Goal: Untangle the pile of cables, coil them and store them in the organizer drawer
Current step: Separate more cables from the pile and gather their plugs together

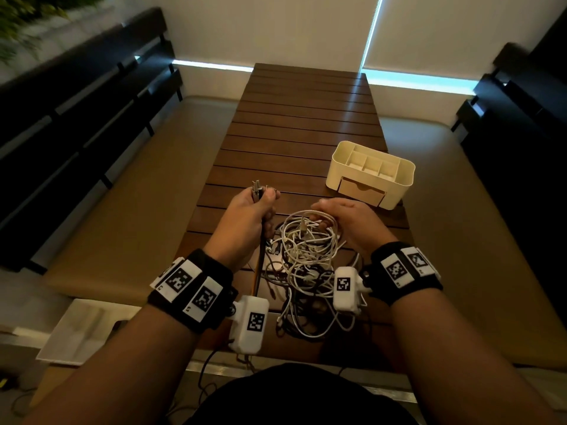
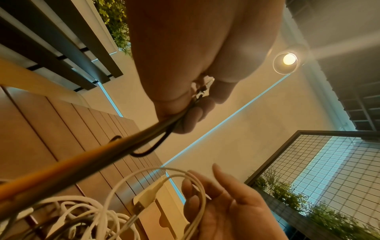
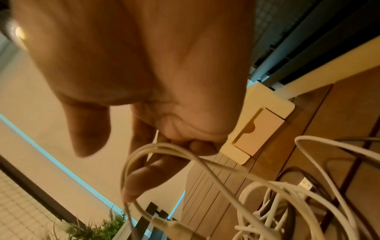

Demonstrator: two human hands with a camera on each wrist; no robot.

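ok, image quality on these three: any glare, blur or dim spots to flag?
Head view: dim and warm, bright window strips behind the table, wide-angle bending at the edges, cable pile still legible. Left wrist view: ceiling lamp flares, the dark cable bundle near the lens is blurred. Right wrist view: the right hand fills the frame, soft, white cables smeared.

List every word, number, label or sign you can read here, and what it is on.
No readable words, brands or numbers.
Black-and-white square code markers, patterns not text: on the left wristband, the right wristband, and both white wrist camera housings.
Tiny marks beside the wristband markers: too small to read.
The organizer bears no label.
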